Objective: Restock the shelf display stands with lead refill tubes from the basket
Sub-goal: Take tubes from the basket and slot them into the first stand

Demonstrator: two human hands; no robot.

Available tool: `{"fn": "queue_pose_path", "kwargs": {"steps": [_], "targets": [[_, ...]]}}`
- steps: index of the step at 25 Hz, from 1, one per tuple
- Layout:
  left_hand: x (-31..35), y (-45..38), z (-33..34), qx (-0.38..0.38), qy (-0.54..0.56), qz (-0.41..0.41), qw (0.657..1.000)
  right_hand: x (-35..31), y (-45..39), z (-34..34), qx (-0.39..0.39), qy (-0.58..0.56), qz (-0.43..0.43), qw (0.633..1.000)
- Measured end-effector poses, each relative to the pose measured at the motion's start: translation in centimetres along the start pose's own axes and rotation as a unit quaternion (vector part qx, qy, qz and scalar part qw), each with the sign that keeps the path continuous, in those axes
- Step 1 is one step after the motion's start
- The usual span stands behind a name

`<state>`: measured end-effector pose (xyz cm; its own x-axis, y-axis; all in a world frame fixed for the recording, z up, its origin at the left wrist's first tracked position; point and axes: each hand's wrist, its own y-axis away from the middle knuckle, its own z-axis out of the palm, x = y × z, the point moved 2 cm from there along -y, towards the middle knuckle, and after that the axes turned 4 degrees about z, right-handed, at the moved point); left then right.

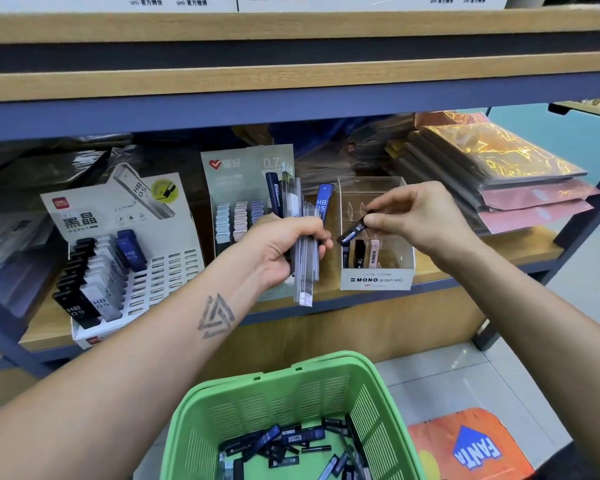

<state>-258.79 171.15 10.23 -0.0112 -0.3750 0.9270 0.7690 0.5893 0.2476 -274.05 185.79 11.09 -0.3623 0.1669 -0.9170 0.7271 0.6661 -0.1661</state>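
My left hand (284, 247) grips a bundle of lead refill tubes (303, 237), clear, black and blue, held upright in front of the shelf. My right hand (418, 220) pinches one small black tube (353, 232) by its top end, tilted, just above the clear MONO display box (376, 271). That box holds a few tubes in its front slots. A white stand (132, 268) at the left carries rows of black, white and blue tubes. A grey-green stand (243, 202) stands behind my left hand. The green basket (291, 410) below holds several loose tubes.
Stacks of wrapped notebooks (492, 174) lie on the shelf at the right. The shelf above (291, 88) overhangs the stands. Black wrapped packs (32, 188) sit at the far left. An orange Fanta mat (471, 448) lies on the tiled floor beside the basket.
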Motion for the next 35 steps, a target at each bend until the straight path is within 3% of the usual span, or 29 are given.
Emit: {"fn": "queue_pose_path", "kwargs": {"steps": [5, 21, 24, 26, 28, 30, 32, 35], "targets": [[0.0, -0.1, -0.1, -0.007, 0.003, -0.006, 1.000, 1.6, 0.1, 1.2, 0.035, 0.278, -0.074, 0.957], [-0.5, 0.1, -0.1, -0.030, -0.008, -0.022, 0.999, 4.2, 0.8, 3.5, 0.024, 0.395, -0.151, 0.906], [-0.7, 0.2, -0.1, -0.067, -0.010, -0.040, 0.997, 3.4, 0.7, 2.8, 0.049, 0.403, -0.157, 0.900], [-0.7, 0.4, 0.0, -0.113, -0.027, -0.052, 0.992, 2.1, 0.6, 2.3, 0.077, 0.329, -0.128, 0.932], [-0.8, 0.6, 0.1, -0.151, -0.053, -0.060, 0.985, 0.4, 0.6, 2.1, 0.072, 0.073, -0.025, 0.994], [-0.9, 0.9, 0.1, -0.175, -0.061, -0.072, 0.980, -0.9, 0.7, 2.4, -0.002, -0.170, 0.072, 0.983], [-0.9, 1.1, 0.1, -0.193, -0.067, -0.079, 0.976, -1.3, 1.0, 2.9, -0.079, -0.229, 0.110, 0.964], [-1.1, 1.2, 0.3, -0.210, -0.077, -0.081, 0.971, -1.4, 1.3, 3.5, -0.104, -0.164, 0.096, 0.976]]}}
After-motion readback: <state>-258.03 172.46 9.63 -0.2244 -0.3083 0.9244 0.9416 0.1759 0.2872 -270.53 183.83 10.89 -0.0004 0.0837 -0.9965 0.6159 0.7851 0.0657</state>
